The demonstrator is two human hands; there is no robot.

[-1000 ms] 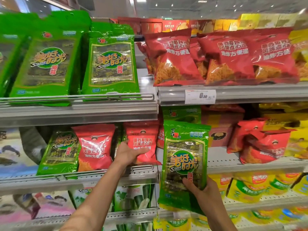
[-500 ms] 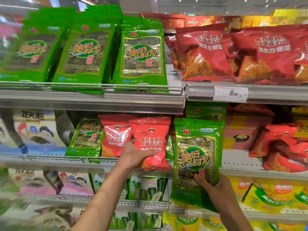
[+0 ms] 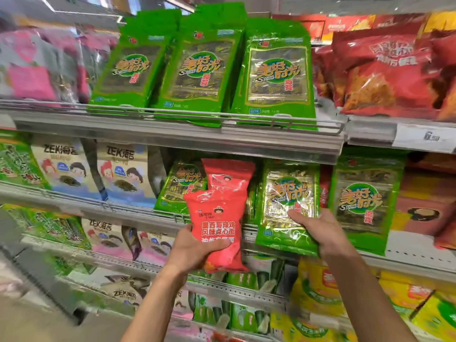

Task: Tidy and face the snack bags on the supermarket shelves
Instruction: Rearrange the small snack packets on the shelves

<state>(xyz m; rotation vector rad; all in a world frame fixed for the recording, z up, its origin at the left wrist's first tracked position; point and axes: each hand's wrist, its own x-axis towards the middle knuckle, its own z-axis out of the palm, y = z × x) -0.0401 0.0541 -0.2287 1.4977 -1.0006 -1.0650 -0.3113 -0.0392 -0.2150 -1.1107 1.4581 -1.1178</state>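
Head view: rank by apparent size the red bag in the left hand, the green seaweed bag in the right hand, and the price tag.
1. green seaweed bag
2. red bag, somewhat smaller, though nearer the camera, so unsure
3. price tag, clearly smallest, partly cut off

left hand point(image 3: 191, 250) gripping red bag point(image 3: 218, 230), right hand point(image 3: 320, 233) holding green bag point(image 3: 286, 208)

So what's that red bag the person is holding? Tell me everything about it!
The red snack bag is a shiny, crinkly plastic pouch, puffy like a pillow, with a little cartoon face near the top and white Chinese writing across the middle. It stands upright, pulled out in front of the middle shelf. The left hand grips its lower left side, thumb across the front. Right behind it another red bag sits on the shelf among green seaweed packs.
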